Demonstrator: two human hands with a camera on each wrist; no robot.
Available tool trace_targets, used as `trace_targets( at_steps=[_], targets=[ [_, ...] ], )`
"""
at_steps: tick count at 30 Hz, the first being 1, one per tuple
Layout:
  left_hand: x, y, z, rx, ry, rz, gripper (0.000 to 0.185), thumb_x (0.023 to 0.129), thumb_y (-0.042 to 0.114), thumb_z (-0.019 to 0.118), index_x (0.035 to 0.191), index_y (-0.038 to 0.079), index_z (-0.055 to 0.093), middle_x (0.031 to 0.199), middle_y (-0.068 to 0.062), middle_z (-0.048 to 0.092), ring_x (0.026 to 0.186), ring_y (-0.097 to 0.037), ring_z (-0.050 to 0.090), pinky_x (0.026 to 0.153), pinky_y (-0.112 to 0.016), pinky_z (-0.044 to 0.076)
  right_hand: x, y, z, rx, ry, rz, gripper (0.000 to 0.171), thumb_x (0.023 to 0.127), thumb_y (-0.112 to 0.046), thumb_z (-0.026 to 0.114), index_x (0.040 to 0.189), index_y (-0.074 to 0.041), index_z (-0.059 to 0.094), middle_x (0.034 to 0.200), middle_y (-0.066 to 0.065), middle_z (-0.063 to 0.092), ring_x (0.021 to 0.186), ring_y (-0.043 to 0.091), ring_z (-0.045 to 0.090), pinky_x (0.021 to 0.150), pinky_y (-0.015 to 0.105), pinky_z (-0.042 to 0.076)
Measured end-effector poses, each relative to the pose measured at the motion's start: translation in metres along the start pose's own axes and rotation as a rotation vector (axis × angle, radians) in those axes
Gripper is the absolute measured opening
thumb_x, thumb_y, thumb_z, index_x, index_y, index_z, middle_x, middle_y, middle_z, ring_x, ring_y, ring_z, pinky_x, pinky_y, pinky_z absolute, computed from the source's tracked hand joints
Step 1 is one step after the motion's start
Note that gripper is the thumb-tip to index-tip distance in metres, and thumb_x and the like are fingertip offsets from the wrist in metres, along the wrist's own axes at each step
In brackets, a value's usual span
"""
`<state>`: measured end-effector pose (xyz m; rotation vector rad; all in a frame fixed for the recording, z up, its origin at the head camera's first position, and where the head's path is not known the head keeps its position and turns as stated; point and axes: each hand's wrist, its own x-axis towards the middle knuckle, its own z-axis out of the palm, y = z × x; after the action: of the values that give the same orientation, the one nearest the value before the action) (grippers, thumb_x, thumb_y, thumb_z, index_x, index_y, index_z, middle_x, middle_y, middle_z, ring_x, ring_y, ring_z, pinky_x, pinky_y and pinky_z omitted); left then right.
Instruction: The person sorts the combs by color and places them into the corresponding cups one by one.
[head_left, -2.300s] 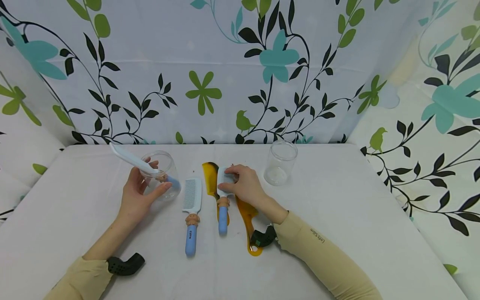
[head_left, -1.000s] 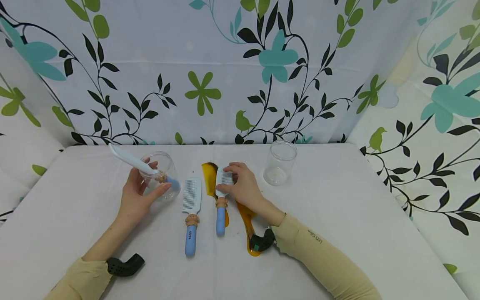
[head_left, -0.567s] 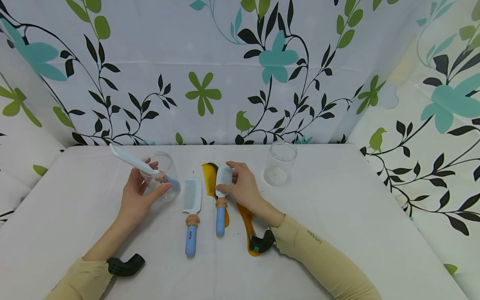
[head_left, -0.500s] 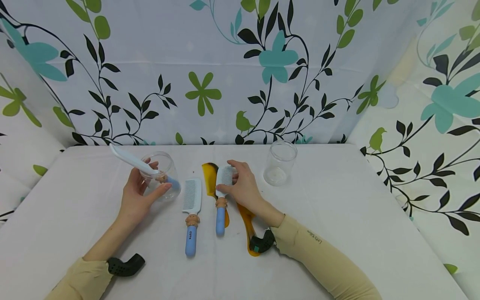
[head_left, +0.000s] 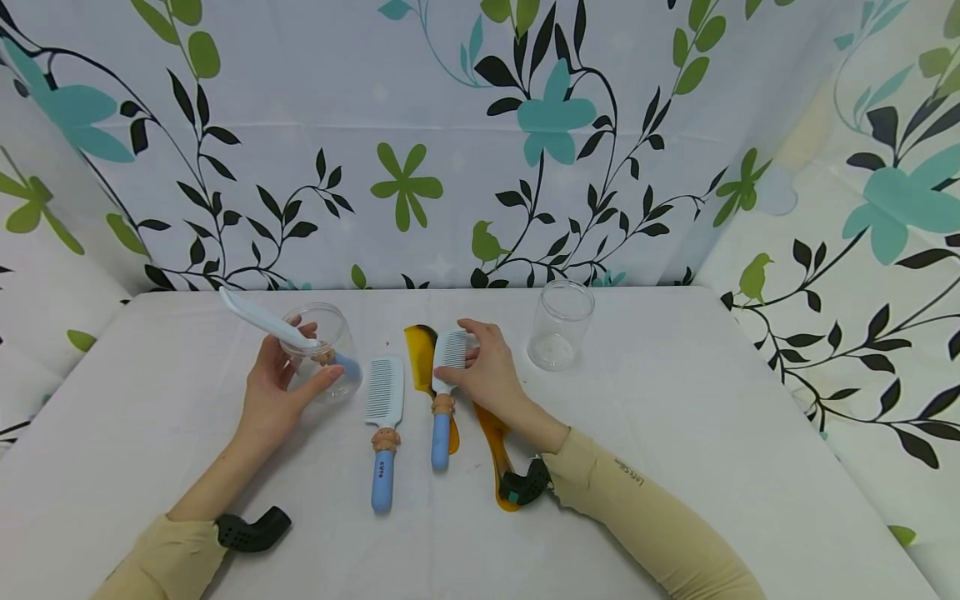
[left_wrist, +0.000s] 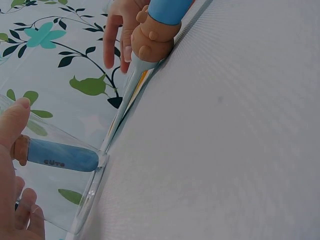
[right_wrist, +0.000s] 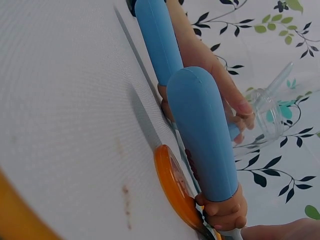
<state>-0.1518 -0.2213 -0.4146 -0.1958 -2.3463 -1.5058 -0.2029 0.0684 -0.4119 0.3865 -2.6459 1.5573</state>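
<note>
"Grip status?"
"Left hand (head_left: 279, 379) is grasping a jar (head_left: 345, 337); one comb (head_left: 258, 318) is leaning inside. Right hand (head_left: 491, 372) is gripping a second comb (head_left: 442, 406) by its toothed end."
"Position?"
"Partly covering a yellow comb (head_left: 420, 357), lying beside a third comb (head_left: 384, 438)."

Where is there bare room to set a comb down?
Bare table: right of the empty jar; left of the left forearm; between the sleeves, nearer than the blue combs. Crowded: from held jar to right hand, where blue combs and amber items bunch.
</note>
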Motion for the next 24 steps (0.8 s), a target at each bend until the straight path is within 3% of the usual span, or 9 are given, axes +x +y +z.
trace_targets(
  at_steps=[11, 24],
  targets=[
    [0.0, -0.0007, 0.0002, 0.013, -0.003, -0.007, 0.085, 0.089, 0.009, 0.075, 0.157, 0.026, 0.028, 0.151, -0.011, 0.047, 0.144, -0.02, 0.039, 0.119, -0.029, 0.034, 0.0021, 0.0032, -0.0008, 0.109, 0.021, 0.131, 0.075, 0.082, -0.018, 0.082, 0.147, -0.012, 0.044, 0.138, 0.011, 0.057, 0.103, 0.027, 0.067, 0.085, 0.034, 0.061],
    [0.0004, -0.0009, 0.0003, 0.015, 0.005, -0.024, 0.085, 0.089, 0.01, 0.076, 0.156, 0.027, 0.028, 0.15, -0.01, 0.048, 0.142, -0.015, 0.04, 0.117, -0.024, 0.035, 0.0054, 0.0039, -0.0012, 0.191, -0.002, 0.221, 0.066, 0.082, -0.017, 0.082, 0.14, -0.007, 0.053, 0.115, 0.013, 0.07, 0.098, 0.024, 0.069, 0.09, 0.035, 0.059]
  ],
)
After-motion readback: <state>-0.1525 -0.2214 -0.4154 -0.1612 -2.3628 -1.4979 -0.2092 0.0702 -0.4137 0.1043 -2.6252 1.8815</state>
